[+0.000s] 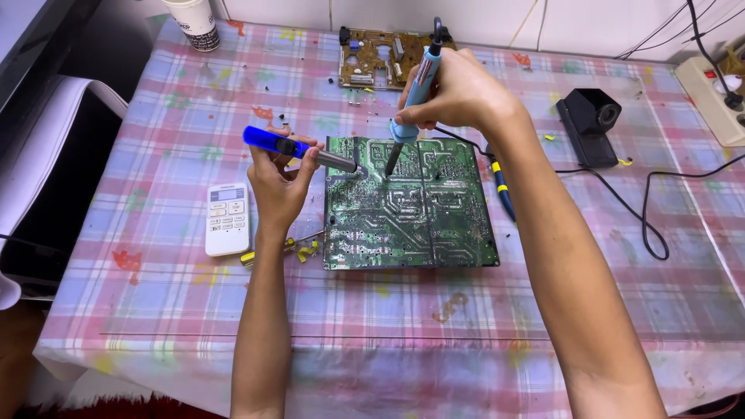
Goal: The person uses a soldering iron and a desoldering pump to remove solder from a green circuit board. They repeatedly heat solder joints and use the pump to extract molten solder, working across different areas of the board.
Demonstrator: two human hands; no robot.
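Observation:
A green circuit board (411, 225) lies solder side up in the middle of the checked tablecloth. My right hand (458, 93) grips a light blue soldering iron (419, 81) nearly upright, its tip touching the board's upper middle. My left hand (278, 180) holds a dark blue desoldering pump (299, 149), its grey nozzle resting on the board just left of the iron's tip. The two tips are close together.
A white remote control (227, 219) lies left of my left hand. A brown circuit board (380, 56) and a paper cup (194, 23) sit at the back. A black iron stand (591, 124), black cables, and a power strip (714, 97) are on the right. A screwdriver (503, 194) lies beside the board.

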